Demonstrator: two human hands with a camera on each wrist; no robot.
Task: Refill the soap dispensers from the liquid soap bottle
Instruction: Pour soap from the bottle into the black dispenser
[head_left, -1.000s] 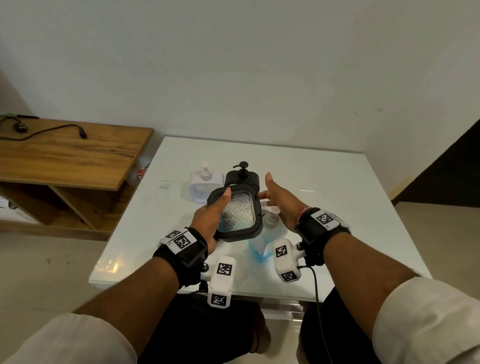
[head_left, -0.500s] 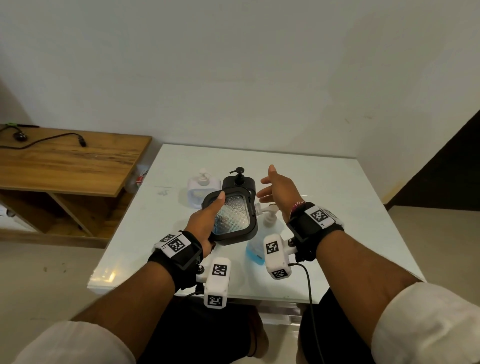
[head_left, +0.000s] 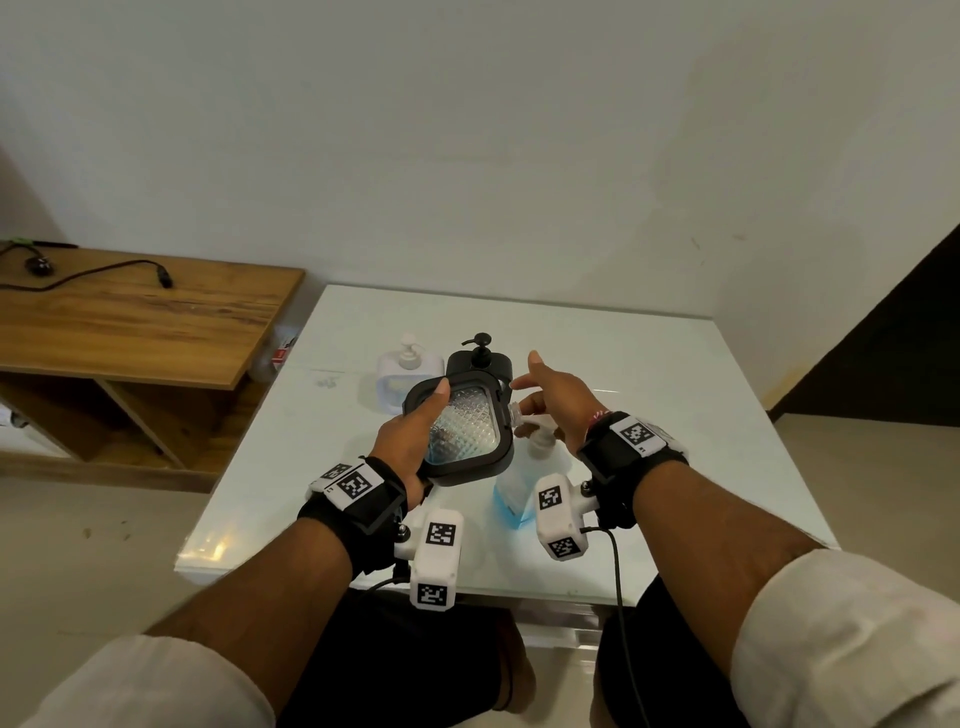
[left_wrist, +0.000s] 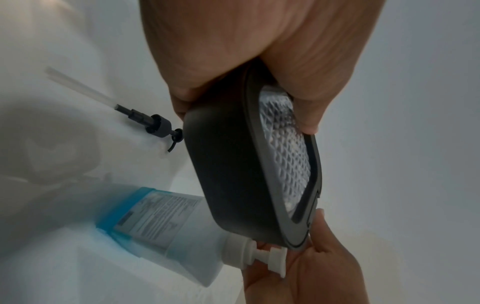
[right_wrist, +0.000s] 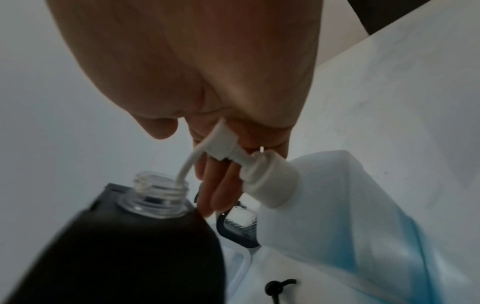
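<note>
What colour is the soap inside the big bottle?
Blue, inside the liquid soap bottle. The right wrist view shows it best.

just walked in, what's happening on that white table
A person is refilling soap dispensers. Their left hand grips a black dispenser, tilted, its pump off and its clear neck open. The right hand hovers open above the pump of the blue soap bottle, whose spout sits at that neck.

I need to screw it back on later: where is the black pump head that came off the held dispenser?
In the left wrist view, the black pump head with its clear tube lies on the white table, left of the black dispenser.
</note>
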